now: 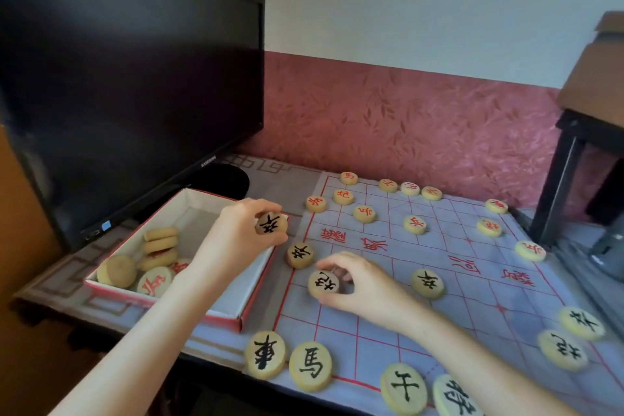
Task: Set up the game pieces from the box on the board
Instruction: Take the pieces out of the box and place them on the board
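A pale cloth board (472, 267) with red grid lines covers the table's right part. Round wooden pieces stand on it, red-marked ones at the far side and black-marked ones near me. My left hand (236, 230) holds a black-marked piece (271, 224) in its fingertips, above the box's far right corner. My right hand (361, 284) pinches another black-marked piece (323, 284) down on the board's left part. A third black-marked piece (300, 255) lies between the two. The open red-and-white box (233, 311) at the left holds several more pieces (148, 267).
A black monitor (128, 94) stands behind the box at the left. A dark stand with a wooden top (580, 152) rises past the board's right edge. The wall runs right behind the far row of pieces.
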`<state>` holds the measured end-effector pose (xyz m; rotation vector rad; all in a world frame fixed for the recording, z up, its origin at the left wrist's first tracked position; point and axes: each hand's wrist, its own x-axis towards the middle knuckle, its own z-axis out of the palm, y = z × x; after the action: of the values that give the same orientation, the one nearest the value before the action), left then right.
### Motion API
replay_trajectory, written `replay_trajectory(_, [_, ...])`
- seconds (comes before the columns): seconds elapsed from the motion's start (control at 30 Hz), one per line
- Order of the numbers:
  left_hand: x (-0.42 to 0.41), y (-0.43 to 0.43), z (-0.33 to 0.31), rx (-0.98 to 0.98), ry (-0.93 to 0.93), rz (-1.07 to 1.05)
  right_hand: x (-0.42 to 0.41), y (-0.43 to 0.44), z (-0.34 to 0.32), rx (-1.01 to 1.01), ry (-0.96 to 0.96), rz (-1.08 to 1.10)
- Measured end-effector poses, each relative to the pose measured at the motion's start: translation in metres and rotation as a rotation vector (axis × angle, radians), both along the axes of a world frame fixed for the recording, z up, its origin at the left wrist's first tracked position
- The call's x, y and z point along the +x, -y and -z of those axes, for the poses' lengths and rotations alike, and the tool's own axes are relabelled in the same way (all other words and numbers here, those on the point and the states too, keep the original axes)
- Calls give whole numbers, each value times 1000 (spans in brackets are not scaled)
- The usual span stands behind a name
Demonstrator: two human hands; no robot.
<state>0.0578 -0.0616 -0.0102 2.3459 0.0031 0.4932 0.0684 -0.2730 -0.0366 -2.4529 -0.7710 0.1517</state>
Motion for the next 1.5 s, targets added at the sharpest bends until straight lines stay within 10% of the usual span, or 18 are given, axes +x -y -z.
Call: replay_trajectory(1.5, [44,295,40,275,-222,622,-59,257,-8,314,82,608])
